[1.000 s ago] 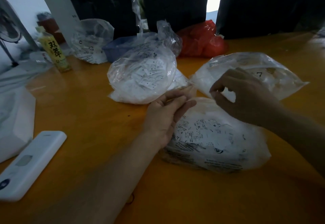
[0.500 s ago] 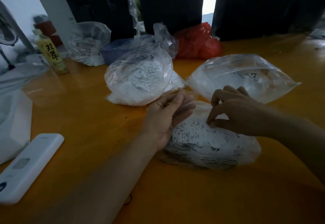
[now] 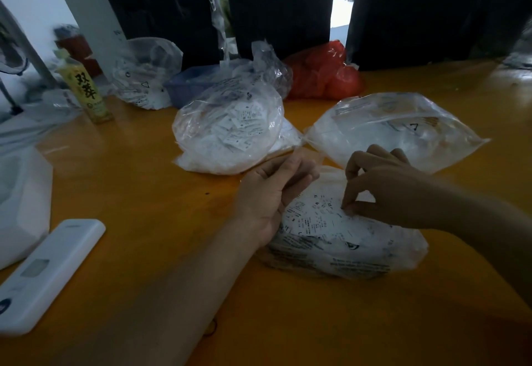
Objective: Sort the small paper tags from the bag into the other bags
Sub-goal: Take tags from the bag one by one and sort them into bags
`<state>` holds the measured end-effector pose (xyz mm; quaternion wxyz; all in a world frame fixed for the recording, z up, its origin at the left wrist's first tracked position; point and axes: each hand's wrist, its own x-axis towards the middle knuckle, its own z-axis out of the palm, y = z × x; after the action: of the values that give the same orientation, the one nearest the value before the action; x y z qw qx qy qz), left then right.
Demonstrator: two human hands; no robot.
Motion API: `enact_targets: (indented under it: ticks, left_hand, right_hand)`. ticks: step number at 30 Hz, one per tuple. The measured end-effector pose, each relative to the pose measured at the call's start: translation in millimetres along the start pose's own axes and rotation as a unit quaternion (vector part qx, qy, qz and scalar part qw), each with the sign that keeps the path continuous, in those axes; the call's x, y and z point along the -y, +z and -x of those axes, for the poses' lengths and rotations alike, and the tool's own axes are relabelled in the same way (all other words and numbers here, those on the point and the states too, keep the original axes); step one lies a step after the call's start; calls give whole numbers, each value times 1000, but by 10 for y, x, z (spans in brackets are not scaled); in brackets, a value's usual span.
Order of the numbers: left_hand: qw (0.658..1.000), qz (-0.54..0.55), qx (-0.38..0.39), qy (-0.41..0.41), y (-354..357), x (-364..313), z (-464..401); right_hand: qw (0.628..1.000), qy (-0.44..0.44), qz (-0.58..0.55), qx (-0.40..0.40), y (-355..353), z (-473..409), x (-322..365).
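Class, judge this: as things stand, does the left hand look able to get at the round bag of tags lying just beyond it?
Probably yes: the left hand lies just short of the round bag, with nothing between them.

both forearms are bare right up to the lower edge of the view, with no sleeve or cuff showing on either one. the left hand (image 3: 273, 190) and the right hand (image 3: 385, 193) are bare as well, the fingers (image 3: 299, 164) uncovered. there is no glove, ring, watch or band anywhere i can see on them
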<state>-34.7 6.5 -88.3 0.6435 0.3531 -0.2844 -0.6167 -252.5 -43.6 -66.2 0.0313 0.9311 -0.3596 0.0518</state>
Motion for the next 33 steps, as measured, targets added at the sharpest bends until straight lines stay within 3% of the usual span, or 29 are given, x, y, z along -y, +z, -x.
enact_targets:
  ticks: [5,9,11,16,21,25,33]
  left_hand:
    - [1000,3,2,-5,-11,-6,4]
    - [1000,7,9,-8,-11,-8,11]
    - [1000,3,8,-7,-12,-2,10]
    - [1000,-8,13,-1,-27,-1,-5]
    - [999,-26,28,2,-31,30,-18]
    - [997,-62,53,12,-35,64,-8]
    - [992,-96,80,14,-47,101,11]
  right_hand:
    - [995,-8,-96,-13,8,61,-14]
    - [1000,11,3,24,28,57,-22]
    - [1000,0,1,31,39,61,-22]
    - [994,-22,-102,-34,15,60,-6]
    - [941,50,-287,-175,-74,64,43]
    - [880,64,-429,-195,-108,75,89]
    - [860,78,-454,-220,-85,92,30]
